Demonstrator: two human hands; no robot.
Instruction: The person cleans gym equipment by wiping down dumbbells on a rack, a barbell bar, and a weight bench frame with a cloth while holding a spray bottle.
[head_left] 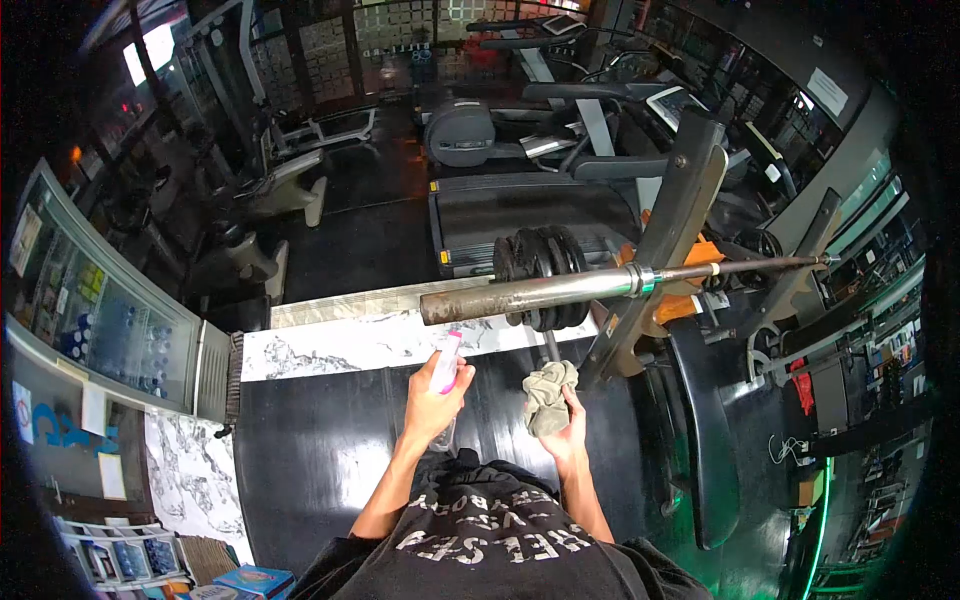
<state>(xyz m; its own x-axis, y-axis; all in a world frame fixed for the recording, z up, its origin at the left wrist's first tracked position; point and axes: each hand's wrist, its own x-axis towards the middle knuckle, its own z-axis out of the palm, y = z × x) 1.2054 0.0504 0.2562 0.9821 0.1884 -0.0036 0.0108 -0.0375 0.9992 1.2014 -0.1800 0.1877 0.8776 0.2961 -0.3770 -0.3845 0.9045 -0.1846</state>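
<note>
My left hand [432, 408] is closed around a spray bottle [448, 362] with a white and pink head, its fingers wrapped near the top. A crumpled grey-beige cloth [546, 396] is gripped in my right hand [568, 436], with the thumb along its side. Just ahead of both hands, a barbell [530, 294] rests on a rack [668, 240], its thick worn metal sleeve pointing left and carrying no plates. Neither hand touches the bar. Black weight plates [545, 262] sit behind the sleeve.
To the right stands a black padded bench [700, 440]. A treadmill [530, 212] lies beyond a white marble-patterned strip [340, 345]. On the left are a glass-door drinks fridge [110, 320] and, lower down, a blue box [255, 580].
</note>
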